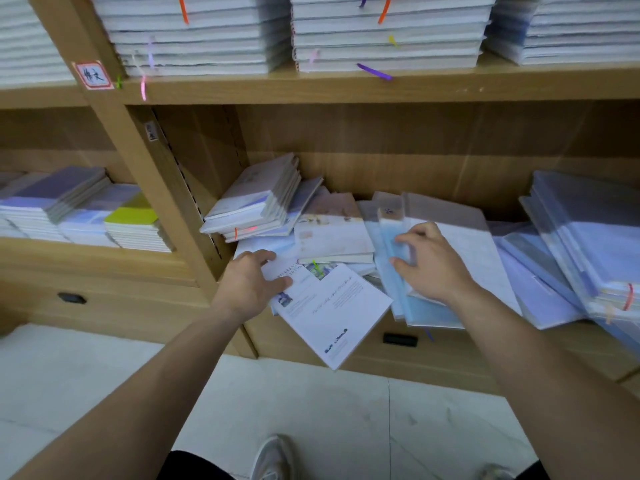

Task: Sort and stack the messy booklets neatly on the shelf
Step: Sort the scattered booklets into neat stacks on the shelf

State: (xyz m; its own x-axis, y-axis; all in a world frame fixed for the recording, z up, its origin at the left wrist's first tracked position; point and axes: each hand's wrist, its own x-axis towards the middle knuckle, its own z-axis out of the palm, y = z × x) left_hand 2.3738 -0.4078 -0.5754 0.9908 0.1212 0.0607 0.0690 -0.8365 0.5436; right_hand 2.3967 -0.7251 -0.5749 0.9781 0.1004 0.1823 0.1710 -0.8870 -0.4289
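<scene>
Left hand (251,284) holds "ERNON" booklet (332,306), right hand (433,268) holds blue booklet (427,311)

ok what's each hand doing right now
Left hand: pinching the white booklet.
Right hand: gripping the blue booklets.

The white booklet (332,306) carries two lines of grey capitals near its upper corner, reading "RIVERBAN…" and, below that, "…ERNON"; neither word shows whole. The slanted script across its cover and the blue marks at its lower corner are too blurred to read. A red-bordered label (92,75) on the shelf upright (114,109) bears two handwritten Chinese characters, possibly 作文. A small grey tag (151,130) lower on the upright is illegible.
</scene>
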